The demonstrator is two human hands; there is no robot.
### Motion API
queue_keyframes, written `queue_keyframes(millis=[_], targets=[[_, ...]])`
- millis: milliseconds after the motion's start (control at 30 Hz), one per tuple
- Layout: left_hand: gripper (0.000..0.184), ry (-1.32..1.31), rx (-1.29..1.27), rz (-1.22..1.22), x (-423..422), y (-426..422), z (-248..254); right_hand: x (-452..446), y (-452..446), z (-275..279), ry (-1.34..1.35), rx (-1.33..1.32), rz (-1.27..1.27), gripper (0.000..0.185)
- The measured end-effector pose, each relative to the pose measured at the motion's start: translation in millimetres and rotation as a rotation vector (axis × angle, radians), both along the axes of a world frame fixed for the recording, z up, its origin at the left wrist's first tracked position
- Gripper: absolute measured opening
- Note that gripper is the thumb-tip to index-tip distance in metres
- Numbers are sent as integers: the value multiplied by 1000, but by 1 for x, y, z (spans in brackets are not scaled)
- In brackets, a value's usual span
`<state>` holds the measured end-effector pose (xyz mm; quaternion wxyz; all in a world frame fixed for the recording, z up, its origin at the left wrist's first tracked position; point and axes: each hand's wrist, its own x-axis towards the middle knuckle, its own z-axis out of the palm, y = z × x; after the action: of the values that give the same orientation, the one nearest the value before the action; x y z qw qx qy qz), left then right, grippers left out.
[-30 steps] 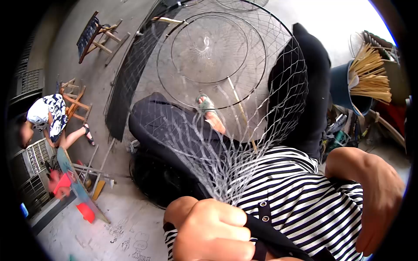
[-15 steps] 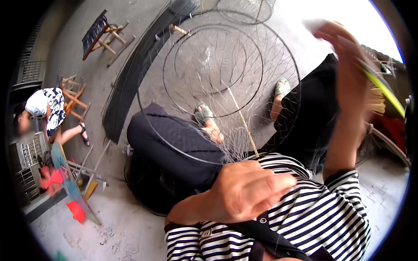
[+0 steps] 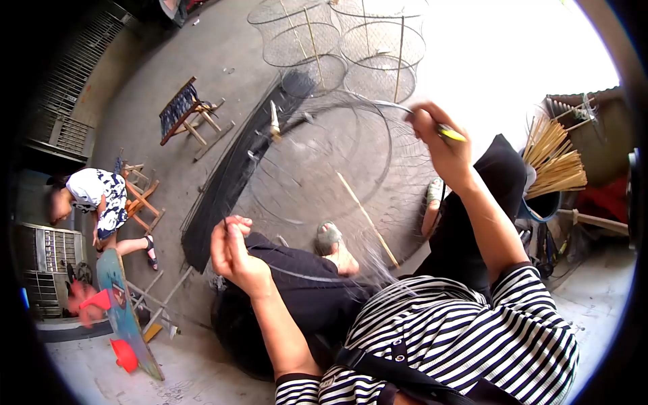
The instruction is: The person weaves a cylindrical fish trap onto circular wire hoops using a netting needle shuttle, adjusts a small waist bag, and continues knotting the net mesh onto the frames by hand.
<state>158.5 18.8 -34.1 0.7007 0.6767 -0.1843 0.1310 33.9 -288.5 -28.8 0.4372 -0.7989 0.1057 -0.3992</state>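
The right hand (image 3: 442, 145) is closed round a yellow tool (image 3: 452, 134), beside the hoop net's rim. The left hand (image 3: 236, 260) has its fingers curled, partly open; whether it grips the rim, I cannot tell. The hoop net (image 3: 389, 145), blurred, spreads between the hands. A stick (image 3: 368, 219) slants between them; net cages (image 3: 399, 61) stand beyond the right hand.

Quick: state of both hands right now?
Left hand: fingers curled; can't tell whether it holds anything.
Right hand: closed on a yellow-handled tool.
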Motion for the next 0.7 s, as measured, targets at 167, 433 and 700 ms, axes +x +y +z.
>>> queue_keyframes(millis=[167, 433, 700], targets=[[18, -392, 341, -288, -37, 9, -34, -47, -33, -45, 87, -162, -100, 21], [44, -483, 710, -150, -48, -13, -42, -79, 46, 74, -535, 414, 998, 27], [67, -785, 1036, -180, -12, -70, -34, -145, 144, 110, -681, 988, 903, 31]])
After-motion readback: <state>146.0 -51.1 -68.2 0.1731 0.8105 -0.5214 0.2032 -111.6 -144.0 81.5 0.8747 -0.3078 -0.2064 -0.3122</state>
